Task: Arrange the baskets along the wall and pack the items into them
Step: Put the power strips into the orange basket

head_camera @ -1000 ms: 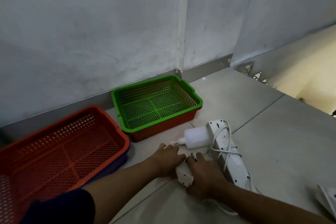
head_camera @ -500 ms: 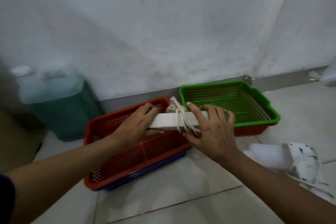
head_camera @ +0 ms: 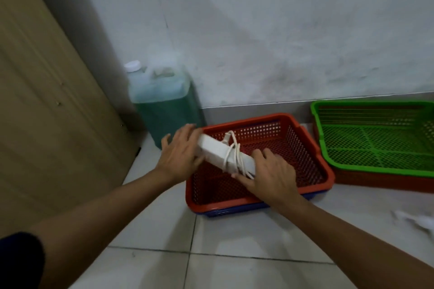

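Observation:
A white power strip (head_camera: 217,151) with its cord wound around it hangs over the red basket (head_camera: 312,151), tilted down toward the right. My left hand (head_camera: 182,150) grips its left end and my right hand (head_camera: 272,175) holds its right end. The red basket is nested in a blue one (head_camera: 234,210) and stands by the wall. To its right, a green basket (head_camera: 375,143) nested in another red one also stands by the wall, with nothing in it.
A jug of green liquid (head_camera: 162,101) with a white cap stands by the wall left of the red basket. A tan door or panel (head_camera: 47,101) fills the left side. A blurred white item (head_camera: 418,222) lies on the tiled floor at the right edge.
Both hands lifted the power strip off the floor and carried it left, over the red basket. The view swung left, bringing the jug and door into sight.

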`<act>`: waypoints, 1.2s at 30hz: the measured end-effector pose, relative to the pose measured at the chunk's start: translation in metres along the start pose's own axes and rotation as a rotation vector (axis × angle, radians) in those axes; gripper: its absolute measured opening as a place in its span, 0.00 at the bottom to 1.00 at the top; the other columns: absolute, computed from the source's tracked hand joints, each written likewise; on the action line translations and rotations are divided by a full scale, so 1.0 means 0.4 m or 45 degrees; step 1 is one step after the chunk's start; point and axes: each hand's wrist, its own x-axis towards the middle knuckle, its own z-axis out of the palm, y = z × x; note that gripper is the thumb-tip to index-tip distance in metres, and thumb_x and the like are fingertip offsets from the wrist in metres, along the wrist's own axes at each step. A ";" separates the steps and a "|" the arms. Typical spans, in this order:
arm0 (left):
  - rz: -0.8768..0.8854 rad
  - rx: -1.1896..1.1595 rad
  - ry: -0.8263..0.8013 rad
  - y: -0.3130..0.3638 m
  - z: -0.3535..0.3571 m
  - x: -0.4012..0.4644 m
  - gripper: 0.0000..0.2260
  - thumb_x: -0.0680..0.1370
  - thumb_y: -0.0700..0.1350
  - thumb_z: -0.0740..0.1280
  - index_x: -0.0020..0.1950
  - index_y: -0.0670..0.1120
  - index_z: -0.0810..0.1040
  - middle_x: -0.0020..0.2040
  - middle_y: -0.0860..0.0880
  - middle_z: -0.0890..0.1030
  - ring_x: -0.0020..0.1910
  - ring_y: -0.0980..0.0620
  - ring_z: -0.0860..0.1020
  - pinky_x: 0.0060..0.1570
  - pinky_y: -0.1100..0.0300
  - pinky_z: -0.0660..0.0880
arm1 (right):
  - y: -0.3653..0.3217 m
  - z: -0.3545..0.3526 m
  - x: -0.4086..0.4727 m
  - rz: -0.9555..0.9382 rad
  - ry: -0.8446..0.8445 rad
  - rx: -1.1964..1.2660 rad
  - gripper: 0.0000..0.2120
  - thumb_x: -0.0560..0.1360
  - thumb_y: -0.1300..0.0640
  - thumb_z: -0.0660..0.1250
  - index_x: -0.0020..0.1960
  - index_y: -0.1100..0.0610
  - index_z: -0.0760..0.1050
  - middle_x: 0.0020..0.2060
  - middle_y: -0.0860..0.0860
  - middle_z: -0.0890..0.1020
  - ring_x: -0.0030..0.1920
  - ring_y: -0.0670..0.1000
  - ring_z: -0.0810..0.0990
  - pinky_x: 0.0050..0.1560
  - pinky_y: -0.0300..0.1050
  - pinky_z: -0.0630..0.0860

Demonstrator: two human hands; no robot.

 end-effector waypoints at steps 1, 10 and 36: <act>-0.096 -0.090 0.035 0.008 -0.002 0.007 0.27 0.75 0.54 0.64 0.72 0.49 0.60 0.72 0.47 0.62 0.71 0.47 0.62 0.68 0.40 0.61 | -0.022 0.010 0.004 0.103 -0.040 0.070 0.31 0.64 0.29 0.65 0.50 0.55 0.72 0.46 0.53 0.79 0.46 0.57 0.80 0.35 0.45 0.68; -0.463 -0.443 -0.461 -0.004 0.066 -0.038 0.24 0.79 0.57 0.57 0.73 0.51 0.58 0.74 0.43 0.61 0.70 0.40 0.65 0.68 0.36 0.65 | -0.186 0.084 0.040 0.528 -0.308 0.407 0.25 0.70 0.36 0.66 0.55 0.55 0.72 0.52 0.54 0.79 0.51 0.58 0.80 0.42 0.46 0.71; 0.319 0.068 -0.295 0.189 0.092 -0.056 0.17 0.80 0.59 0.48 0.57 0.51 0.69 0.55 0.49 0.73 0.53 0.48 0.73 0.54 0.51 0.69 | 0.167 0.024 -0.062 -0.214 -0.464 0.010 0.24 0.78 0.41 0.50 0.72 0.44 0.62 0.71 0.52 0.68 0.72 0.54 0.63 0.73 0.62 0.46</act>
